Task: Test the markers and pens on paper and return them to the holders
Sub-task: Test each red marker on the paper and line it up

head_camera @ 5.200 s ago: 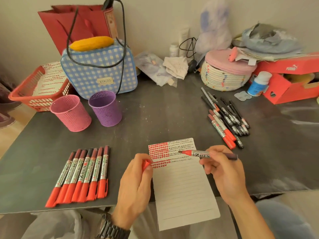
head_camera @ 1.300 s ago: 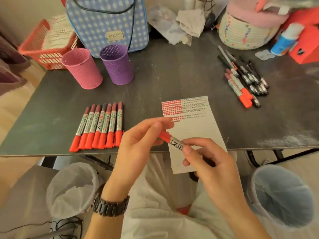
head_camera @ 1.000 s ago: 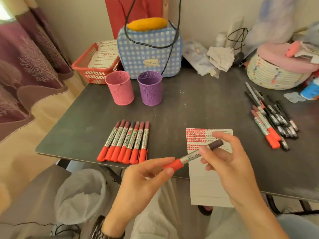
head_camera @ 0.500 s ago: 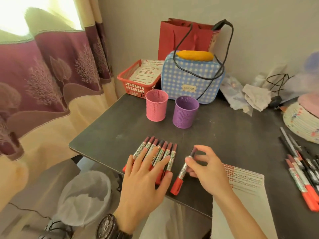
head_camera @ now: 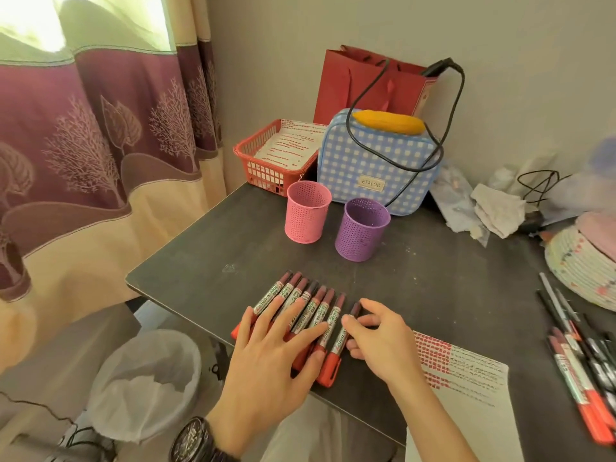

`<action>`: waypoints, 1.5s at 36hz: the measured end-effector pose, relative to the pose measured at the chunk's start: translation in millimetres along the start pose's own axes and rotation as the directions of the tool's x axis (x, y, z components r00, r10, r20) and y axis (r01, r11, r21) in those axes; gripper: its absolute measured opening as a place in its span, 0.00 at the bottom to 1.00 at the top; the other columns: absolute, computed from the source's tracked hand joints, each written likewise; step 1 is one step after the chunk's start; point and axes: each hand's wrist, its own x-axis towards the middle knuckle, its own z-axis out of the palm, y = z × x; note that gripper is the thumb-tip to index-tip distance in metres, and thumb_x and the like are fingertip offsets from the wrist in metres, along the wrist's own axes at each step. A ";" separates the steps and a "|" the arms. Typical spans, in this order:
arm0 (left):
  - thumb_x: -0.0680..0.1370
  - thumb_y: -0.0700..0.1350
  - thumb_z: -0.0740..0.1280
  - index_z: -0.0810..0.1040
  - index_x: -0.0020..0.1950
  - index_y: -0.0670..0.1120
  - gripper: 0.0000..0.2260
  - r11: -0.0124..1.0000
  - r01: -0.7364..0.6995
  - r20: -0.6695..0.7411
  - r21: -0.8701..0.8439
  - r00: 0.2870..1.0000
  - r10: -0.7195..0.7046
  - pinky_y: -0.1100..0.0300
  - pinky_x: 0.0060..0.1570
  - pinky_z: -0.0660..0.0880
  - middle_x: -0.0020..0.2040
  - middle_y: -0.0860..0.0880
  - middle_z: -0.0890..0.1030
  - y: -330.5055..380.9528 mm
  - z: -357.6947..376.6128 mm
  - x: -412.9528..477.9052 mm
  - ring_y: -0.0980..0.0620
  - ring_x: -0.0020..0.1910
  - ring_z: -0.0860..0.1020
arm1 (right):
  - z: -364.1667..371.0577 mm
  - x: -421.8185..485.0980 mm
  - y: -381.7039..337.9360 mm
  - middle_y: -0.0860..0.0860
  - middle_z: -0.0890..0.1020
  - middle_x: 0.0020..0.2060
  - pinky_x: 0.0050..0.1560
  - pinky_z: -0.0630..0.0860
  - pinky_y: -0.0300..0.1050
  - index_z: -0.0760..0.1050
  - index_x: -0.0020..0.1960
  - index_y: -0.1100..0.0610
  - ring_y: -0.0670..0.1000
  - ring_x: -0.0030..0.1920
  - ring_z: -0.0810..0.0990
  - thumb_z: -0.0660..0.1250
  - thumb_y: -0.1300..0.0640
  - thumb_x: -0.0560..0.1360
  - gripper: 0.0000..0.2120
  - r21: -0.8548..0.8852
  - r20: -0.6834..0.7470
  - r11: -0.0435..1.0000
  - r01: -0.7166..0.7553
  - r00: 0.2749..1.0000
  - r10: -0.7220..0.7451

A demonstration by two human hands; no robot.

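Left hand (head_camera: 266,358) lies flat, fingers straight, pressing the row of red markers (head_camera: 310,298) at the table's (head_camera: 233,248) near edge. Right hand (head_camera: 380,341) pinches the rightmost marker (head_camera: 333,360), which lies against the row.

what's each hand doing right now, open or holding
left hand: open, flat on the row of red markers
right hand: fingertips on the end marker; grip or push, cannot tell

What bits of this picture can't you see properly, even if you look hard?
All in the head view:
- Red markers: lower parts hidden under the left hand.
- End marker: middle covered by the right hand, which pinches it.
- Pen pile: cut off by the right edge.
- Pink cup, purple cup: bottoms hidden by their own walls.
- Sheets in the red basket: writing too small.
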 end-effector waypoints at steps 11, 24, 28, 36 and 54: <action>0.79 0.64 0.57 0.72 0.68 0.70 0.18 1.000 0.005 0.042 0.012 0.999 -0.006 0.42 0.77 0.47 0.76 0.59 0.69 -2.4 3.0 1.0 0.50 0.79 0.61 | -0.1 -6.6 1.0 0.43 0.84 0.41 0.50 0.84 0.52 0.72 0.73 0.50 0.45 0.35 0.86 0.73 0.47 0.76 0.28 -0.060 -0.034 0.998 0.032 0.999 -0.035; 0.79 0.65 0.52 0.74 0.68 0.68 0.21 0.999 0.015 0.098 0.048 0.995 -0.019 0.39 0.77 0.49 0.76 0.58 0.68 7.6 -12.7 8.8 0.51 0.79 0.60 | -15.0 -14.9 3.1 0.40 0.84 0.42 0.49 0.85 0.52 0.74 0.66 0.44 0.43 0.36 0.86 0.71 0.46 0.77 0.18 0.046 -0.005 0.998 0.050 0.999 -0.049; 0.78 0.65 0.51 0.74 0.68 0.66 0.22 0.997 -0.019 0.129 0.069 0.992 0.010 0.42 0.78 0.49 0.76 0.59 0.68 16.7 -20.0 21.2 0.53 0.79 0.59 | -47.7 -31.6 13.3 0.35 0.84 0.45 0.52 0.83 0.55 0.78 0.57 0.39 0.44 0.40 0.86 0.70 0.49 0.78 0.09 0.112 -0.027 0.988 0.102 0.995 -0.099; 0.82 0.62 0.56 0.71 0.70 0.66 0.17 0.970 -0.236 0.259 0.051 0.942 0.215 0.55 0.77 0.58 0.72 0.65 0.69 55.5 -11.1 56.9 0.59 0.76 0.62 | -140.6 -82.4 70.6 0.36 0.82 0.52 0.48 0.77 0.31 0.81 0.52 0.38 0.39 0.54 0.81 0.71 0.51 0.77 0.09 -0.147 -0.311 0.957 0.249 0.907 -0.284; 0.83 0.56 0.57 0.69 0.70 0.65 0.15 0.760 -0.608 0.478 -0.230 0.610 0.632 0.60 0.49 0.71 0.61 0.58 0.76 263.4 107.5 117.6 0.55 0.59 0.75 | -170.7 -103.0 160.0 0.37 0.81 0.62 0.66 0.73 0.40 0.84 0.58 0.43 0.40 0.67 0.75 0.64 0.46 0.77 0.14 -0.524 -0.443 0.849 0.068 0.830 -0.340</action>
